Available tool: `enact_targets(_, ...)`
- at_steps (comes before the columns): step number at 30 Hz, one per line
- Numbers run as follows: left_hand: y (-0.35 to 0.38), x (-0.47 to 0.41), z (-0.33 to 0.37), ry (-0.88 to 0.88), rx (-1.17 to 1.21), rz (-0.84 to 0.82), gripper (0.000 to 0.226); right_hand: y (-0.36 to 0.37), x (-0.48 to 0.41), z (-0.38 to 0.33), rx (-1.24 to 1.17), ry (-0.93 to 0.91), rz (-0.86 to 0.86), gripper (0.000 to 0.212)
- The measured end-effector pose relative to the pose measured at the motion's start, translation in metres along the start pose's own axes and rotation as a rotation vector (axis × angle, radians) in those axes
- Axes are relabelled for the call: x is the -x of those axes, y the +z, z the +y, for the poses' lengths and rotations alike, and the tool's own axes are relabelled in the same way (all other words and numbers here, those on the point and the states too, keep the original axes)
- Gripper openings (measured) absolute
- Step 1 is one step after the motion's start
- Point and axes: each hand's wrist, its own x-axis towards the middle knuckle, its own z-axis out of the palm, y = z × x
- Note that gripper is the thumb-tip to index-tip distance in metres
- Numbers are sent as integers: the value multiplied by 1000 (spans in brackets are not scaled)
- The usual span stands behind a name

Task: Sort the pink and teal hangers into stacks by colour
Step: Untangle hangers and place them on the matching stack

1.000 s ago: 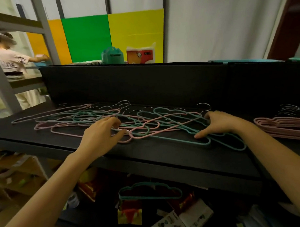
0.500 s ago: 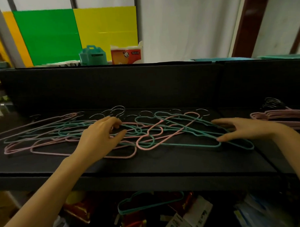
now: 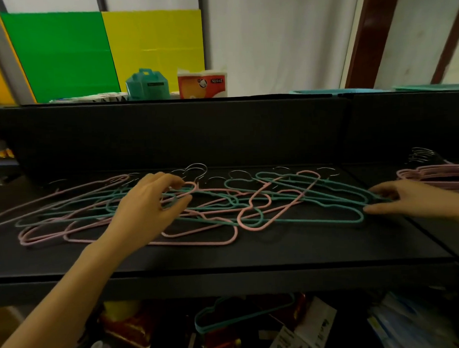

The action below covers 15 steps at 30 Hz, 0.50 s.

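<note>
A tangle of pink hangers (image 3: 152,241) and teal hangers (image 3: 316,219) lies spread across the black shelf (image 3: 278,253). My left hand (image 3: 149,210) rests on the middle of the tangle, its fingers curled over the neck loop of a pink hanger (image 3: 191,186) with the thumb pressed underneath. My right hand (image 3: 408,198) is at the right end of the tangle, thumb and fingers closed around the end of a teal hanger (image 3: 364,199). A stack of pink hangers (image 3: 436,174) sits at the far right of the shelf, hooks pointing back.
A black back wall (image 3: 221,132) rises behind the shelf. On top of it stand a teal box (image 3: 147,84) and an orange tissue pack (image 3: 203,83). Below the shelf, teal hangers (image 3: 243,316) lie on cluttered packages.
My right hand has slid right along the teal hangers to their end. My left hand has reached further back onto the hanger necks. The view has turned to the right.
</note>
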Motion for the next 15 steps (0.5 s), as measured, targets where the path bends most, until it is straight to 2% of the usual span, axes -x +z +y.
enact_targets(3,-12,4,-25,-102,-49,-30,45,-7,8,-4,-9,-30,135,124)
enact_targets(5,-23,9,-45,-196,-83,-52,56,-9,13,-6,-4,-21,223,137)
enact_targets(7,-36,15,-67,-323,-93,-96,75,-6,17,-8,-6,-16,301,147)
enact_targets(10,-56,26,-102,-496,-130,-197,111,2,19,-18,-63,-27,380,146)
enact_targets(12,-66,33,-123,-577,-123,-222,120,8,19,-28,-102,-83,401,132)
enact_targets(14,-73,41,-138,-606,-81,-263,122,15,21,-46,-127,-116,406,93)
enact_targets(15,-76,44,-143,-598,-63,-285,120,19,21,-56,-123,-126,401,84)
